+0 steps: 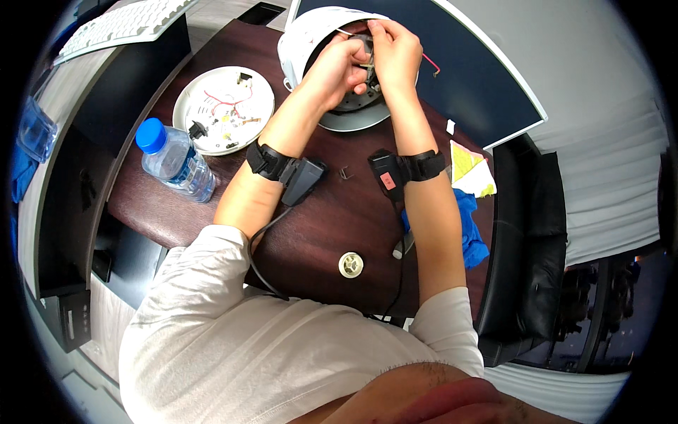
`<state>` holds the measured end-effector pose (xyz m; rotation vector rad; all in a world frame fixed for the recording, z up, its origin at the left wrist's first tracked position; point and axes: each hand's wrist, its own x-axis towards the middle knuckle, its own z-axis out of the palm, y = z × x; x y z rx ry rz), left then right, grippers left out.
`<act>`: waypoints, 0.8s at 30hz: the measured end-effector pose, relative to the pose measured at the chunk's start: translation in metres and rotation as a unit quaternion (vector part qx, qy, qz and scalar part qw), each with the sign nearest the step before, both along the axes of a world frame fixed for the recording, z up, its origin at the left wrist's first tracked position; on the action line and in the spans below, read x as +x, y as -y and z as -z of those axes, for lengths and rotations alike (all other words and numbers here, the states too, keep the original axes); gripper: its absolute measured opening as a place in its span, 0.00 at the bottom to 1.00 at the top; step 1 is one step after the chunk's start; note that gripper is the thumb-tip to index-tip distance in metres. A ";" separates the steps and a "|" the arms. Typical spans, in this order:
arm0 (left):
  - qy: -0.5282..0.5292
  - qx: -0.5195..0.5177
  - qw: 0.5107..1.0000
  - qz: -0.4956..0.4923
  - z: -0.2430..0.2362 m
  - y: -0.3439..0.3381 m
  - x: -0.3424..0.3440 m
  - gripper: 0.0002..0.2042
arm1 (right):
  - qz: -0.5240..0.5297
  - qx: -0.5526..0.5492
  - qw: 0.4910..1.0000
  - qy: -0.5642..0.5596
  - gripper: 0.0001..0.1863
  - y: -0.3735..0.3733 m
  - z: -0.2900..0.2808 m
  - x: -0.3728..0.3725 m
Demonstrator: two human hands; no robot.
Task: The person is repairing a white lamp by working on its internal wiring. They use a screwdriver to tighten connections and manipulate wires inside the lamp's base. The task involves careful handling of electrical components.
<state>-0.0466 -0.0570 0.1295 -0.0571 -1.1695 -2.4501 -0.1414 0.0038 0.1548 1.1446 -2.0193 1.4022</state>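
A white rounded appliance housing lies at the far edge of the table, its opening facing me, with dark parts and a grey rim inside. Both hands work at that opening. My left hand is closed, its fingers curled at the dark inner parts; what they grip is hidden. Beside it, my right hand is closed too, thumb and forefinger pinched near the upper rim on something too small to name. A red wire sticks out to the right of the housing.
A round white dish holds red wires and small parts. Next to it stands a water bottle with a blue cap. A small round cream part, a blue cloth and a yellow-white sponge cloth lie nearer me. Behind is a monitor.
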 end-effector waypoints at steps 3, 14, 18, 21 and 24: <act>0.009 -0.005 1.000 -0.013 -0.003 -0.002 0.001 0.29 | -0.028 -0.022 0.998 0.042 0.10 0.008 0.006 -0.014; 0.010 -0.030 0.999 -0.006 -0.001 0.001 0.001 0.37 | -0.005 0.011 0.997 0.079 0.11 0.009 0.000 -0.007; 0.012 -0.037 0.999 -0.005 0.004 0.006 -0.003 0.37 | 0.040 -0.004 0.998 0.047 0.11 0.015 0.004 -0.009; 0.002 -0.056 0.998 0.008 0.003 0.008 -0.001 0.37 | 0.069 -0.007 0.997 0.020 0.11 0.015 0.002 -0.002; -0.008 -0.060 0.998 0.007 0.006 0.009 -0.004 0.35 | 0.095 -0.016 0.995 0.003 0.12 0.015 0.003 -0.001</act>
